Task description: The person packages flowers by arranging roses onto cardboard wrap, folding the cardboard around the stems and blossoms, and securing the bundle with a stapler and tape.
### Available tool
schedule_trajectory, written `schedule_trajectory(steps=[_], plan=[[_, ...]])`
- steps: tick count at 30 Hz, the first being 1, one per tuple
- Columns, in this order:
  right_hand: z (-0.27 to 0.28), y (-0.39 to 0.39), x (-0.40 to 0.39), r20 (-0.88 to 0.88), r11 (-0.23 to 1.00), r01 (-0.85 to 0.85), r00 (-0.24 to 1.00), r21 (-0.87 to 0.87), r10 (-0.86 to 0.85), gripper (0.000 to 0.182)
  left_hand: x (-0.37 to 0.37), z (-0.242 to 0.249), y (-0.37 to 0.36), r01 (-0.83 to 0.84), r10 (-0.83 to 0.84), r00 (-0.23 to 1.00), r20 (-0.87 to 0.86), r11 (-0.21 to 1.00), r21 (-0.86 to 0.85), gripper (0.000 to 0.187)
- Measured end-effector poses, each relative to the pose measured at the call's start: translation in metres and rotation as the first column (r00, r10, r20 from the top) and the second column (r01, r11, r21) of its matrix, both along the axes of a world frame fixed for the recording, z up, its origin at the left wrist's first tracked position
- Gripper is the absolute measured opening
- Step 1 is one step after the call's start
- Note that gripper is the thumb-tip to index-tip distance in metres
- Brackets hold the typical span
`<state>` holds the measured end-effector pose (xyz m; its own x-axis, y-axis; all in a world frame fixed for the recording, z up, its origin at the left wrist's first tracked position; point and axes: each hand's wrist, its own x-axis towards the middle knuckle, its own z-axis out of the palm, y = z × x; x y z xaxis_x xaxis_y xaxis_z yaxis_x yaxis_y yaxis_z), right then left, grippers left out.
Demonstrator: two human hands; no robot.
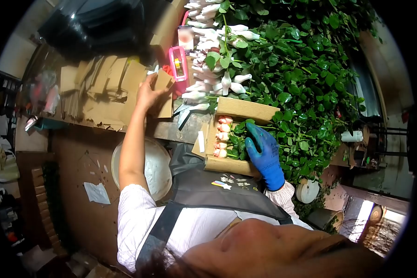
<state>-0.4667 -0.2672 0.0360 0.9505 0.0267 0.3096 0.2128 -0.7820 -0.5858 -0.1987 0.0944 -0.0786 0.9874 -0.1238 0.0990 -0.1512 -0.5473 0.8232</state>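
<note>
My left hand, bare, is at the right end of the stacked cardboard pieces, its fingers on the edge of a cardboard piece. Over the leafy stems of the pink roses rests my right hand in a blue glove, thumb and fingers apart. The roses lie in two short stacks of heads on a corrugated cardboard wrap, whose upper and lower edges are folded up. Their stems run right, under the glove and leaves.
Flower heads in white sleeves lie beyond the wrap, beside a large mass of green foliage. A pink tape dispenser stands near the cardboard stack. Below the table edge is a round white-topped container. Black plastic is at the upper left.
</note>
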Motion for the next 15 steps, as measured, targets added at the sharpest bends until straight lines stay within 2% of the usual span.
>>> schedule_trajectory(steps=[1, 2, 4, 6, 7, 8, 9, 10, 11, 12, 13, 14, 15], plan=[[0.000, 0.001, 0.000, -0.001, 1.000, -0.003, 1.000, 0.001, 0.003, 0.039, 0.003, -0.005, 0.004, -0.009, 0.011, 1.000, 0.017, 0.996, -0.087, 0.079], [0.003, 0.003, 0.001, 0.004, 1.000, -0.015, 1.000, 0.003, 0.015, 0.039, 0.006, -0.006, 0.005, -0.027, 0.037, 0.993, 0.110, 0.996, -0.088, 0.079], [0.009, 0.008, 0.003, 0.018, 0.999, -0.040, 0.999, 0.007, 0.040, 0.037, 0.008, -0.007, 0.005, -0.079, 0.135, 0.968, 0.213, 0.965, -0.250, 0.076], [0.008, 0.012, 0.003, -0.009, 0.997, -0.066, 0.998, 0.042, 0.067, 0.039, -0.022, 0.042, -0.022, -0.129, 0.260, 0.943, 0.209, 0.862, -0.490, 0.069], [0.007, 0.014, 0.002, -0.029, 0.995, -0.083, 0.996, 0.060, 0.084, 0.042, -0.036, 0.060, -0.032, -0.157, 0.303, 0.905, 0.298, 0.890, -0.428, 0.068], [0.006, 0.017, 0.003, -0.045, 0.992, -0.098, 0.994, 0.076, 0.102, 0.045, -0.057, 0.075, -0.051, -0.050, 0.250, 0.952, 0.174, 0.690, -0.722, 0.073], [0.011, 0.023, 0.004, -0.092, 0.971, -0.087, 0.990, 0.225, 0.110, 0.048, -0.082, 0.090, -0.069, 0.045, 0.181, 0.961, 0.211, 0.647, -0.761, 0.076], [0.022, 0.033, 0.005, -0.140, 0.928, -0.063, 0.983, 0.366, 0.122, 0.052, -0.110, 0.104, -0.086, 0.051, 0.122, 0.970, 0.210, 0.742, -0.668, 0.080], [0.032, 0.040, 0.004, -0.188, 0.867, -0.025, 0.973, 0.497, 0.136, 0.056, -0.134, 0.100, -0.099, 0.137, 0.021, 0.968, 0.249, 0.788, -0.600, 0.088], [0.037, 0.043, 0.005, -0.222, 0.858, -0.024, 0.962, 0.514, 0.160, 0.064, -0.162, 0.109, -0.114, 0.184, -0.088, 0.975, 0.204, 0.833, -0.521, 0.096], [0.028, 0.039, 0.006, -0.175, 0.928, -0.082, 0.972, 0.362, 0.154, 0.059, -0.178, 0.110, -0.131, 0.273, -0.189, 0.960, 0.208, 0.800, -0.534, 0.098], [0.025, 0.035, 0.009, -0.128, 0.972, -0.125, 0.980, 0.198, 0.153, 0.054, -0.192, 0.110, -0.140, 0.333, -0.228, 0.918, 0.323, 0.886, -0.322, 0.092], [0.027, 0.027, 0.009, -0.178, 0.929, -0.214, 0.945, 0.303, 0.276, 0.039, -0.201, 0.109, -0.147, 0.328, -0.237, 0.926, 0.294, 0.891, -0.313, 0.088]])
